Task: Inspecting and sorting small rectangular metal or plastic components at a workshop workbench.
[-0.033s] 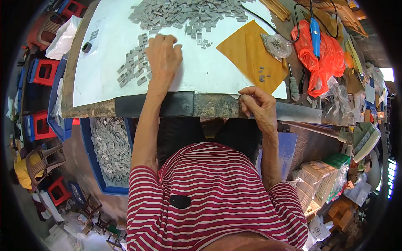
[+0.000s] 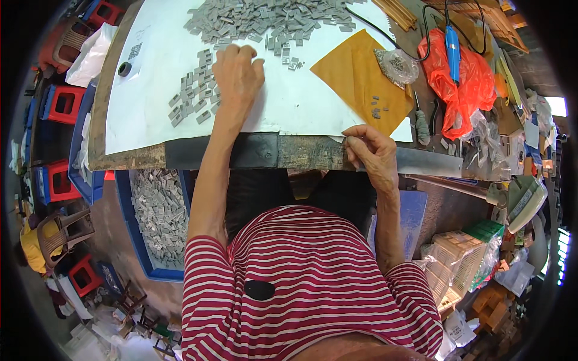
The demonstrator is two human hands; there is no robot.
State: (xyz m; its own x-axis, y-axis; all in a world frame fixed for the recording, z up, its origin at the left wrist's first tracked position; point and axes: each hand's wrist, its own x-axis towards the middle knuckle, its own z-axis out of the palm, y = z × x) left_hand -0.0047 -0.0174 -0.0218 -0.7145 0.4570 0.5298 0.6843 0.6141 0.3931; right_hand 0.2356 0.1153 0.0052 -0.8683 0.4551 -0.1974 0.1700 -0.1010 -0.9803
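My left hand (image 2: 239, 77) is over the white sheet (image 2: 289, 111), beside a loose group of small grey rectangular metal pieces (image 2: 191, 91). Its fingers are curled downward; the palm and whatever the fingertips hold are hidden. At the table's front edge, by a corner of the sheet, is my right hand (image 2: 373, 157). Its thumb and forefinger are pinched together, and anything between them is too small to make out. A large heap of the same grey pieces (image 2: 253, 21) lies at the far side of the sheet, with a few stragglers (image 2: 293, 62) in front.
Several tiny pieces (image 2: 377, 112) lie on a brown paper sheet (image 2: 343, 66), near a clear bag of small parts (image 2: 398, 66). A blue corded tool (image 2: 453, 54) rests on a red plastic bag (image 2: 430, 78). A black ring (image 2: 124, 69) sits left. Below stands a blue bin (image 2: 141, 256) of grey pieces.
My left hand has shifted slightly to the right and its fingers have changed their bend. My right hand stays in place.
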